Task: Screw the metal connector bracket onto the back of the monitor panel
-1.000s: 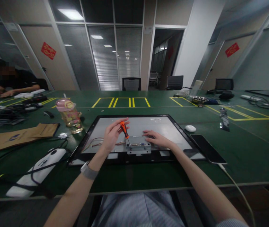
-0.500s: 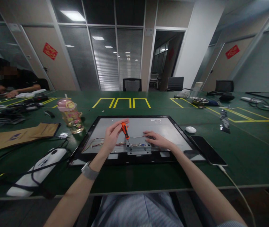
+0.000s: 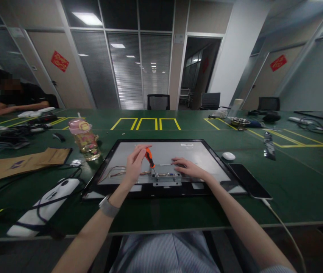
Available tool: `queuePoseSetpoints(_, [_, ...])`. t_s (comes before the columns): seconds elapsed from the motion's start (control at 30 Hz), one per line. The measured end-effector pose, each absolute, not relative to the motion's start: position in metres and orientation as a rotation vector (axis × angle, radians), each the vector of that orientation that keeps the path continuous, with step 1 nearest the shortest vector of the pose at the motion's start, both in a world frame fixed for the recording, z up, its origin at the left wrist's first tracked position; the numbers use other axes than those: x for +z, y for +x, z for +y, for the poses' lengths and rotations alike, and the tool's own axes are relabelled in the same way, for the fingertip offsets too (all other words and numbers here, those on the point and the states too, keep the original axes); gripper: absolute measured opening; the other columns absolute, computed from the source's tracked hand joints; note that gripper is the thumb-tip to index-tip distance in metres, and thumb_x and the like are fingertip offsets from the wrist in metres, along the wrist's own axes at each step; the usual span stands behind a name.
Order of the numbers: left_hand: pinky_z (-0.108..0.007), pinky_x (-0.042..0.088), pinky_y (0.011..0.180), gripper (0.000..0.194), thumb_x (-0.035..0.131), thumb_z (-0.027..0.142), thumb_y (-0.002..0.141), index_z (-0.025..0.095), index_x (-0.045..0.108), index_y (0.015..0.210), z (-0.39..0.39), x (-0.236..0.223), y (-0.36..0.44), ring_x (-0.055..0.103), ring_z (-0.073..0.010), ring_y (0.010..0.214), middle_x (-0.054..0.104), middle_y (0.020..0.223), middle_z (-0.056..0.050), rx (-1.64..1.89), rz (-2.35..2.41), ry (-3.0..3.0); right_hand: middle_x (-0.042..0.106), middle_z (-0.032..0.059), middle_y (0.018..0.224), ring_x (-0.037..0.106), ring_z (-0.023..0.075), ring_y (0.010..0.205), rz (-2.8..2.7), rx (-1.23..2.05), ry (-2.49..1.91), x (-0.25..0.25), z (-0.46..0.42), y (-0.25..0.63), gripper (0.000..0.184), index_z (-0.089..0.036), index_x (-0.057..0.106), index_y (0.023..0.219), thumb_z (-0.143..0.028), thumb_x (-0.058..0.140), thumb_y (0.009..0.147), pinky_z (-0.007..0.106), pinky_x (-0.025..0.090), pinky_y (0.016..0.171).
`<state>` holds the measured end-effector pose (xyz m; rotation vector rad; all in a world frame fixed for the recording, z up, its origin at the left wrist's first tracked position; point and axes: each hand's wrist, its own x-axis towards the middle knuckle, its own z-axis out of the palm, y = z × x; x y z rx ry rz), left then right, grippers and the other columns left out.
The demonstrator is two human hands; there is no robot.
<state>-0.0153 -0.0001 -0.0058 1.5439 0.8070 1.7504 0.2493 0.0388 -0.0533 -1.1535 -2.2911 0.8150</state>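
Observation:
My left hand [image 3: 135, 162] is closed round the handle end of an orange-and-black screwdriver [image 3: 150, 157]. The screwdriver leans, its tip down at the left part of a small metal bracket box [image 3: 167, 180] with connector ports. This box sits near the close edge of a flat display panel [image 3: 155, 151], which lies back side up in a black frame. My right hand [image 3: 188, 167] rests with fingers stretched out over the panel and the right part of the box; what lies beneath the fingers is hidden. Thin coloured wires [image 3: 117, 173] run across the panel left of the box.
Left of the panel stand a pink-lidded bottle [image 3: 84, 138], a brown paper bag [image 3: 22, 165] and a white power strip [image 3: 46, 206] with black cables. On the right lie a phone [image 3: 249, 181] on a cable and a white case [image 3: 228, 156]. Another person [image 3: 16, 93] sits far left.
My left hand has rolled on the screwdriver handle, its fingers shifting slightly left and down. The tip stays at the same spot on the box. My right hand has not moved.

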Motion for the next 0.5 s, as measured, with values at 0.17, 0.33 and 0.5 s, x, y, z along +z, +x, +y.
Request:
queuePoseSetpoints(0.17, [-0.024, 0.045, 0.070, 0.022, 0.062, 0.034, 0.083, 0.018, 0.072, 0.094, -0.0011, -0.0052, -0.0162, 0.054, -0.0135, 0.075, 0.056, 0.082, -0.003, 1.740, 0.867, 1.621, 0.052, 0.0098, 0.139, 0.045, 0.0277, 0.131, -2.291, 0.816, -1.152, -0.0516, 0.0376, 0.2485, 0.043, -0.021, 0.065, 0.115, -0.051, 0.053, 0.086, 0.048, 0.028, 0.113])
queuePoseSetpoints(0.33, [-0.023, 0.046, 0.069, 0.014, 0.068, 0.026, 0.078, 0.019, 0.071, 0.090, -0.0048, -0.0022, -0.0133, 0.052, -0.0125, 0.076, 0.051, 0.082, -0.001, 1.808, 0.896, 1.640, 0.050, 0.0109, 0.140, 0.043, 0.0281, 0.132, -2.285, 0.814, -1.160, -0.0525, 0.0378, 0.2488, 0.046, -0.020, 0.064, 0.117, -0.052, 0.053, 0.087, 0.048, 0.028, 0.113])
queuePoseSetpoints(0.5, [-0.023, 0.047, 0.071, 0.017, 0.065, 0.027, 0.080, 0.018, 0.071, 0.093, -0.0060, -0.0008, -0.0137, 0.055, -0.0124, 0.077, 0.055, 0.086, -0.002, 1.739, 0.869, 1.641, 0.050, 0.0106, 0.141, 0.044, 0.0284, 0.132, -2.286, 0.829, -1.159, -0.0492, 0.0355, 0.2483, 0.046, -0.020, 0.065, 0.116, -0.053, 0.052, 0.086, 0.048, 0.029, 0.112])
